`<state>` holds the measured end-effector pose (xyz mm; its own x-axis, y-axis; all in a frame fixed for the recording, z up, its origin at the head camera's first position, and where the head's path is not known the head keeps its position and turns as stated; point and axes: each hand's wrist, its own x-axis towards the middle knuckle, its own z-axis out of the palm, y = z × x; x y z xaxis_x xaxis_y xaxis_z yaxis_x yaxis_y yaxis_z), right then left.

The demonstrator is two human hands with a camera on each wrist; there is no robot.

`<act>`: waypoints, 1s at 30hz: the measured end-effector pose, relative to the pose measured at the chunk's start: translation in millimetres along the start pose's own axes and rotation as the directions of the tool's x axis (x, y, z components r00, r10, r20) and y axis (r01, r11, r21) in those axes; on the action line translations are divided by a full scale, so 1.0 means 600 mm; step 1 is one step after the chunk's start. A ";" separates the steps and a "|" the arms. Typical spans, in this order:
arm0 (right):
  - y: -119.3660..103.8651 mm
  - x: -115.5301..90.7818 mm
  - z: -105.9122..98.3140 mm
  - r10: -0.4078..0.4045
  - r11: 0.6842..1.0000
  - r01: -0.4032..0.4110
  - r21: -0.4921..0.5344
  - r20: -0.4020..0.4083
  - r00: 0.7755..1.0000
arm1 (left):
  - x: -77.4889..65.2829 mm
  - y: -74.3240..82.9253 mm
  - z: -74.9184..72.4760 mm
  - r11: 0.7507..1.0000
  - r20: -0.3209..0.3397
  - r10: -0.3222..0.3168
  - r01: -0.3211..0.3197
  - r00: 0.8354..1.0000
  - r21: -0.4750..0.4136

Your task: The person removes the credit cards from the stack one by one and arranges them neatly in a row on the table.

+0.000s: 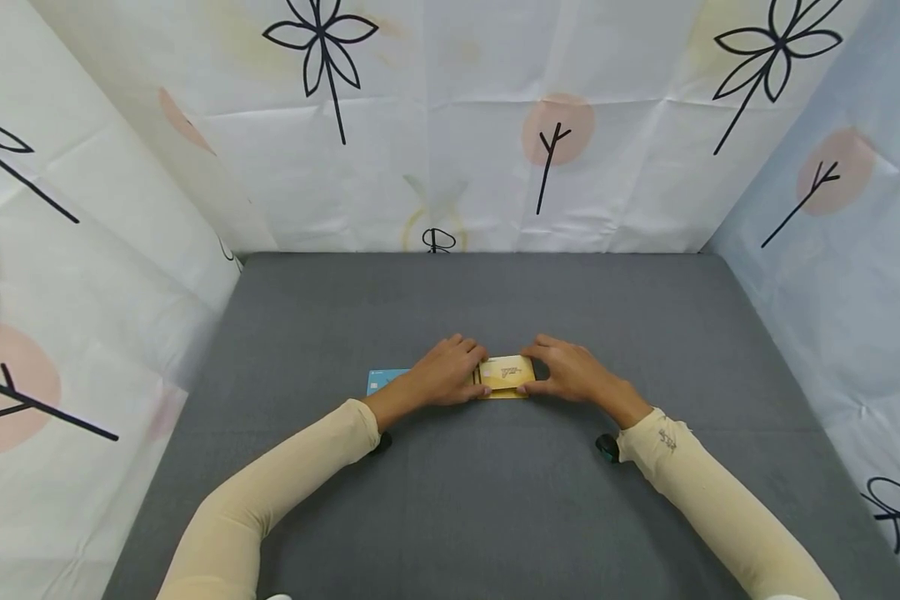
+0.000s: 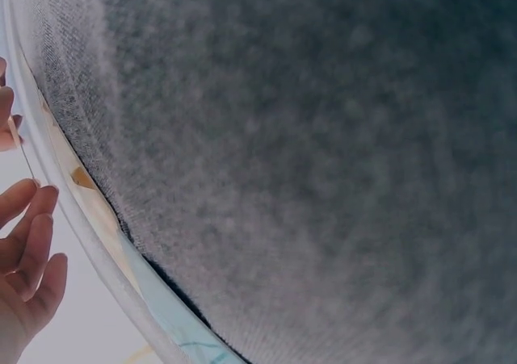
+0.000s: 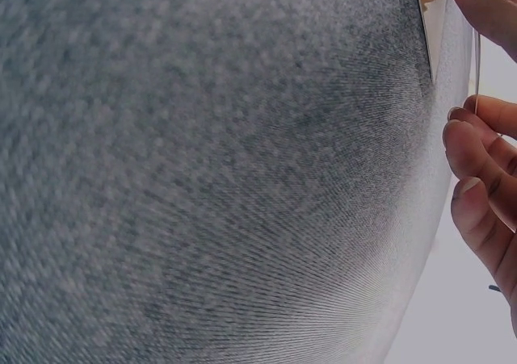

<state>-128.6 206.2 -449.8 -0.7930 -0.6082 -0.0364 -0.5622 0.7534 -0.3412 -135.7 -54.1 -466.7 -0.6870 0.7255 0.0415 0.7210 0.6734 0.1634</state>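
A thin yellow card point(image 1: 506, 372) with dark print, looking like a bank card, is held between both hands. My left hand point(image 1: 450, 371) grips its left edge with thumb and fingers. At the right edge, my right hand point(image 1: 566, 370) pinches the card between thumb and fingers. In the right wrist view the held card point(image 3: 477, 69) appears as a thin edge, raised above the table. Another yellow card point(image 1: 506, 395) lies beneath it, mostly hidden. A light blue card point(image 1: 385, 379) lies on the table, partly covered by my left hand and wrist.
A grey cloth-covered table point(image 1: 450, 508) extends around the hands. White fabric point(image 1: 457, 125) with flower and twig prints hangs behind it and along both sides. Dark wrist devices point(image 1: 607, 448) sit below the sleeve cuffs.
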 end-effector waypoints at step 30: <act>0.009 -0.023 -0.008 -0.002 1.000 0.002 0.000 -0.024 1.000 | 0.019 0.013 0.001 0.999 0.016 0.046 -0.047 0.999 0.001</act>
<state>-121.9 219.8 -446.8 -0.7972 -0.6035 -0.0127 -0.5640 0.7521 -0.3410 -137.8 -40.9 -465.3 -0.6512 0.7582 0.0329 0.7523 0.6391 0.1600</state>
